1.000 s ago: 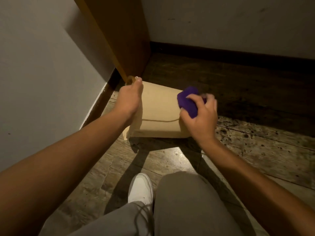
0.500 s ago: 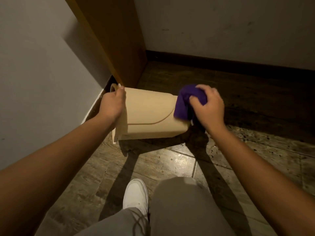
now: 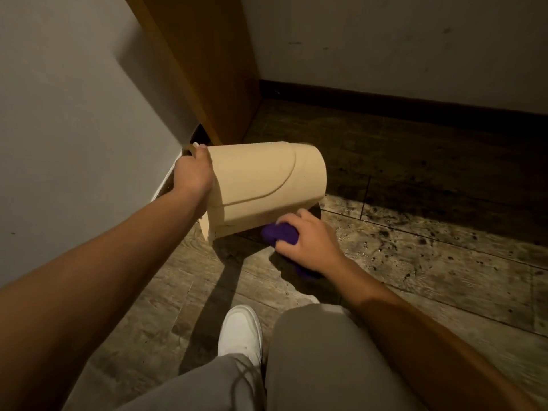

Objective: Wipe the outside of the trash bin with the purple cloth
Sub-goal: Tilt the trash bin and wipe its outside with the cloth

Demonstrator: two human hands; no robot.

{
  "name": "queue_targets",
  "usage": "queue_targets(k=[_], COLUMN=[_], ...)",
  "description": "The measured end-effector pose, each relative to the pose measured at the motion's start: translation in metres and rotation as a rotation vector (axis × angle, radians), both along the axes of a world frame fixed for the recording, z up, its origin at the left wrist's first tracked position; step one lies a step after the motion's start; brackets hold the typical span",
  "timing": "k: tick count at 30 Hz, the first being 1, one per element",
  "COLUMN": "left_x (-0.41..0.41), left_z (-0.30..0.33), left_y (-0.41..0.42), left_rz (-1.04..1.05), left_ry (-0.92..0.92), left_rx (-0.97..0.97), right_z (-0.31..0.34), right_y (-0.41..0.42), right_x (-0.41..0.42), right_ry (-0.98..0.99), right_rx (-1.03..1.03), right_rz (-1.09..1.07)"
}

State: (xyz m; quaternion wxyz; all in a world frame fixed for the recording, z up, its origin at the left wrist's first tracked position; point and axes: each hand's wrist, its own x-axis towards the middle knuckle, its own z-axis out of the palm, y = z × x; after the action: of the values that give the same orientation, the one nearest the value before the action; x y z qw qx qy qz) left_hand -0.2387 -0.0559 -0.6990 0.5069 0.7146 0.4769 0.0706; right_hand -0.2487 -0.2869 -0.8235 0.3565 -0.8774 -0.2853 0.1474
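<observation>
Hands first, from my remote seat: my left hand point(image 3: 193, 175) is curled tight over the rim of the beige trash bin point(image 3: 261, 185), which lies tipped on its side above the wooden floor point(image 3: 415, 262) — my right hand point(image 3: 308, 243), just below the bin's lower edge, is closed around the bunched purple cloth point(image 3: 280, 233), pressing it against the underside.

The beige, rounded plastic trash bin point(image 3: 261, 185) looks smooth and matt. Under the right hand's fingers point(image 3: 299, 229) the bunched purple cloth point(image 3: 280, 232) appears soft and fuzzy. The worn, stained wooden plank floor point(image 3: 415, 262) shows rough grain with a dull sheen.
</observation>
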Motion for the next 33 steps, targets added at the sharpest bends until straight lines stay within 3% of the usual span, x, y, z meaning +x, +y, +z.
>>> queue_targets(k=[2,6,9,12,17,21,26,30,33], left_x=[0.0,-0.002,-0.018,-0.032,-0.039,-0.041,-0.028,-0.019,-0.023], left_z=[0.002,0.015,0.014,0.011,0.009,0.002,0.001,-0.001,-0.003], left_y=[0.001,0.008,-0.003,-0.019,-0.027,-0.023,-0.017,-0.017,-0.011], left_rz=[-0.034,-0.29,-0.551,-0.567,-0.489,-0.393,-0.26,-0.088,-0.024], left_ry=[-0.025,-0.125,-0.074,-0.079,-0.074,-0.063,-0.088,-0.101,-0.096], left_rx=[-0.029,-0.244,-0.128,-0.037,-0.019,-0.115,-0.337,-0.35,-0.386], right_z=[0.002,0.016,0.026,0.028,0.02,0.012,0.032,0.054,0.047], right_y=[-0.014,-0.039,-0.043,-0.043,-0.024,-0.001,0.04,0.082,0.084], right_x=[0.003,0.037,0.079,0.104,0.11,0.08,0.024,-0.004,0.001], right_ry=[0.052,0.119,0.214,0.183,0.211,0.194,0.054,-0.105,-0.325], right_rx=[0.022,0.325,0.432,0.436,0.453,0.5,0.497,0.506,0.384], right_rz=[-0.034,-0.475,-0.702,-0.756,-0.708,-0.641,-0.406,-0.149,-0.044])
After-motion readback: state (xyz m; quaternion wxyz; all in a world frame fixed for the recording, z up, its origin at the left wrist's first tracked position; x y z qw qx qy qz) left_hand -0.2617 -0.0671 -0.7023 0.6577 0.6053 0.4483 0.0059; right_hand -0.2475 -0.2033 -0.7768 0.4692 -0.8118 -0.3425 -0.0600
